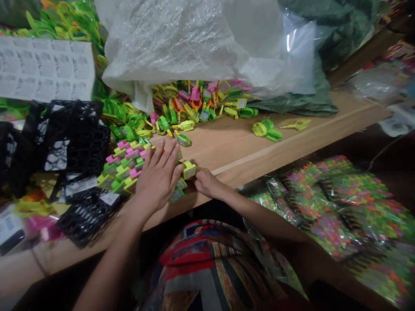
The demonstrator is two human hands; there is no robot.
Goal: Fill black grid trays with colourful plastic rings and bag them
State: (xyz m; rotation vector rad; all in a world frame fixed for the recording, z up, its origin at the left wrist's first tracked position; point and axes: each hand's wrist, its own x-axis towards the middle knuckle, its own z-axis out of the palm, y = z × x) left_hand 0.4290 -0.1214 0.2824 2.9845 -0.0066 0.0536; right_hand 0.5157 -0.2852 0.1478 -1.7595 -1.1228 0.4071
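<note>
You're at a wooden shelf (259, 160), with a white plastic bag (181, 43) slumped at the back and a black plastic crate (81, 147) at the left. A clear bag of multicoloured pieces (330, 211) lies off to your right, below the shelf edge. A heap of small plastic toy pieces (197, 103) spills from under the white bag. Nearer you, a block of the same pieces (125, 166) sits packed in diagonal rows. Your left hand (158, 177) lies on its right end, fingers slightly spread, not pinching. Your right hand (207, 183) comes in from the right, fingers loosely together. One yellow-green square piece (189, 169) sits between your left thumb (179, 172) and right fingertips (197, 175), its long axis hard to tell; can't tell if the fingertips touch it.
</note>
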